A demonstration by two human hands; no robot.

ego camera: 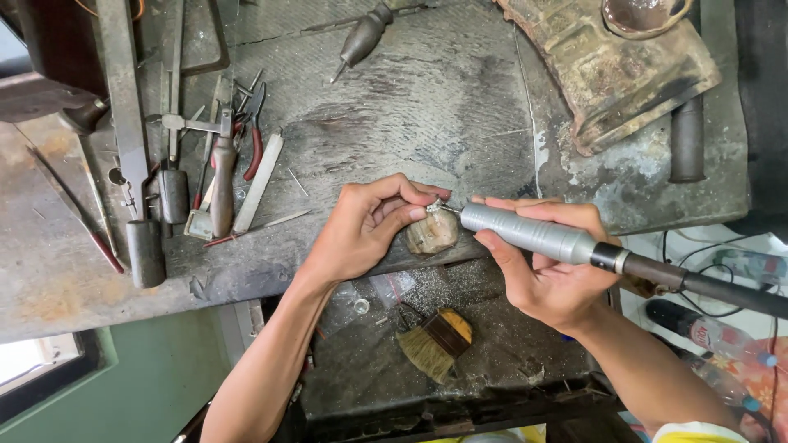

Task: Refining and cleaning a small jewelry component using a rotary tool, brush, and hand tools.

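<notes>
At the near edge of the worn, scratched grey surface [427, 98], the left hand [361, 226] pinches a small bright metal piece [434, 205] against a rounded wooden peg [432, 234]. The right hand [546, 271] grips a smooth, cylindrical silver rotary handpiece [529, 232], bit touching the piece. Work appears mid-course; metal filings and a bristle brush [435, 340] lie in the tray [509, 361] below.
</notes>
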